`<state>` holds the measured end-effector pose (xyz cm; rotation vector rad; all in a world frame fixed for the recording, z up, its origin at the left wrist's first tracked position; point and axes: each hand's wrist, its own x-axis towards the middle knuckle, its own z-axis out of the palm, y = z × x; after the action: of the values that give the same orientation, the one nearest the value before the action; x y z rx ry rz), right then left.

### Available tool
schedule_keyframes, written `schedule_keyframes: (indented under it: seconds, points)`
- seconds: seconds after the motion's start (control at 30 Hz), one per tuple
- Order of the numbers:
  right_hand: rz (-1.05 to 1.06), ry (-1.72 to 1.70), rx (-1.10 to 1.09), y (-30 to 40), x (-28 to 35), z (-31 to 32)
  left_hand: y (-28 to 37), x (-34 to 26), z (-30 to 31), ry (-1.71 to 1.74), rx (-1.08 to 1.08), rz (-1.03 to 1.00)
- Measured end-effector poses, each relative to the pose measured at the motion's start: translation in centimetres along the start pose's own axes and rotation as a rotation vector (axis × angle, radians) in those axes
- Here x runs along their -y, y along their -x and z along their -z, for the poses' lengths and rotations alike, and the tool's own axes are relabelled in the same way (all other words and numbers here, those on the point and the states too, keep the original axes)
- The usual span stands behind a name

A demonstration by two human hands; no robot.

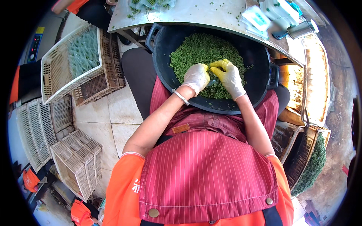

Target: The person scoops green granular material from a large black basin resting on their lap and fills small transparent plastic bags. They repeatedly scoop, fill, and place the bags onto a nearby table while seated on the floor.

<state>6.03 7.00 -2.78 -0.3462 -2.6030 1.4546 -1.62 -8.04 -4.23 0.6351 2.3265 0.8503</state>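
A large black plastic basin [256, 70] with side handles rests across my lap. Inside it lies a heap of small green berries [198, 46], which look like green peppercorns. My left hand [197, 77], in a thin white glove with yellow fingertips, is above the heap, its fingers curled together. Close by on the right, my right hand [227, 76] wears a matching glove, thumb and forefinger bent towards the left fingertips. A small piece of clear plastic film [214, 82], apparently a bag, shows between the hands, pinched at the fingertips. The fingers hide most of it.
A metal-topped table [195, 12] borders the basin's far side, bearing filled bags [151, 4], stacked clear bags [256, 18] and a metal cup [302, 29]. Left stands a crate [56, 67] of filled bags [84, 52]; more crates [79, 161] are stacked behind. Other people in orange [29, 179] are nearby.
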Motion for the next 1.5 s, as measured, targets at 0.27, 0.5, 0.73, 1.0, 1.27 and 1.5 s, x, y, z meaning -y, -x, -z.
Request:
schedule_keyframes:
  seconds: [0.27, 0.5, 0.73, 1.0, 1.27, 1.5]
  points:
    - [0.202, 0.074, -0.114, 1.0, 2.9, 2.3, -0.4, 1.3, 0.1, 0.176, 0.014, 0.071]
    - [-0.463, 0.091, 0.130, 1.3, -0.9, 0.2, 0.4, -0.4, -0.7, -0.050, -0.052, -0.055]
    - [-0.140, -0.098, -0.080, 2.5, 0.1, 2.1, 0.1, 1.2, -0.1, 0.080, 0.006, 0.059]
    - [0.112, 0.690, 0.041, 2.7, -1.5, -0.8, -0.1, 0.0, 0.0, -0.039, 0.011, 0.017]
    - [0.003, 0.748, -0.023, 1.7, 0.0, -0.6, 0.3, -0.5, 0.3, -0.147, -0.085, -0.145]
    - [0.071, 0.153, -0.025, 2.4, 3.4, -0.4, 1.1, -0.3, 1.9, 0.205, -0.026, 0.054]
